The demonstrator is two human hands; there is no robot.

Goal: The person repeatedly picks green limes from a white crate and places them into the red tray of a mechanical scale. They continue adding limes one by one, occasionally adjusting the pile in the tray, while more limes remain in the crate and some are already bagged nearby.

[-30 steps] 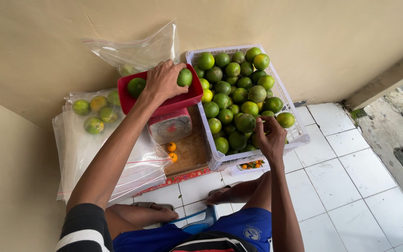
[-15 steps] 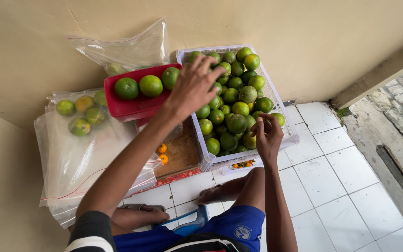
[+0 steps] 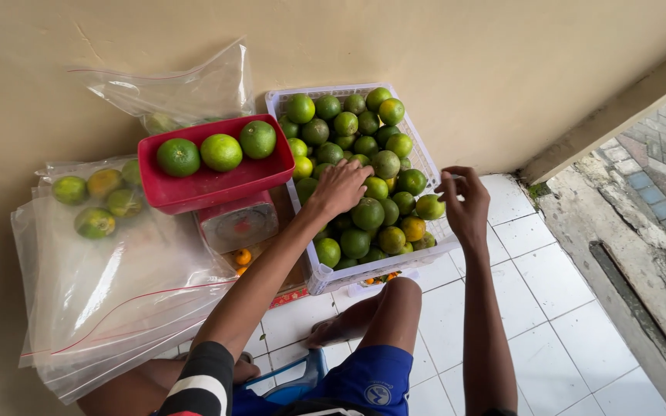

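Green citrus fruit [image 3: 367, 213] in the white crate [image 3: 425, 158] is reached for by the left hand [image 3: 340, 187], fingers curled, nothing clamped; the right hand [image 3: 465, 206] hovers loosely open. A firm grasp is needed next.

Red tray [image 3: 194, 192] atop scale [image 3: 238, 223]; clear bags [image 3: 109, 300] left; white tiled floor [image 3: 549, 308].

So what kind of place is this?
Likely a small fruit seller's spot on a tiled porch floor: a white crate of green citrus, a weighing scale with a red tray, clear bags.
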